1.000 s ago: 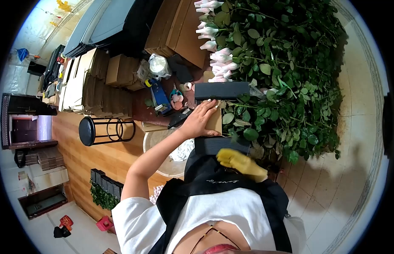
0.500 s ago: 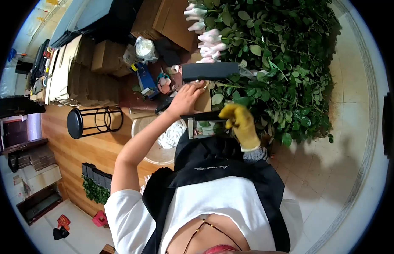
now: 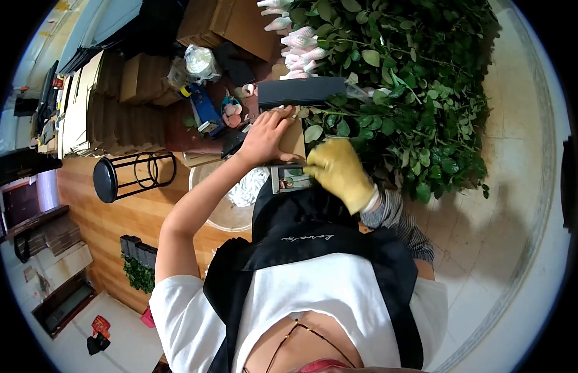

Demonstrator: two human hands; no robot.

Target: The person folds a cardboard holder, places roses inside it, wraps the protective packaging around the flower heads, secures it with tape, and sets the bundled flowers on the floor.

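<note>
My bare left hand (image 3: 264, 138) lies with fingers stretched out over a brown cardboard piece (image 3: 293, 135), just below a long dark grey box (image 3: 300, 92). My right hand wears a yellow glove (image 3: 342, 175) and is at the right of the cardboard's lower edge. Its fingers are curled and pressed together; whatever they may hold is hidden. Under it is a light-framed opening (image 3: 289, 178) with green leaves inside. Leafy rose stems (image 3: 388, 124) reach in from the right, close to the glove.
Flower heads in white-pink sleeves (image 3: 299, 53) lie at the top. Scissors (image 3: 231, 109), a blue box (image 3: 206, 113) and stacked cardboard (image 3: 99, 112) are at left. A round tub (image 3: 205, 208) of white pieces and a black stool (image 3: 105, 180) stand on the floor.
My gloved right hand has moved left toward the cardboard's lower edge. The left hand stays on the cardboard. The whole view has shifted slightly.
</note>
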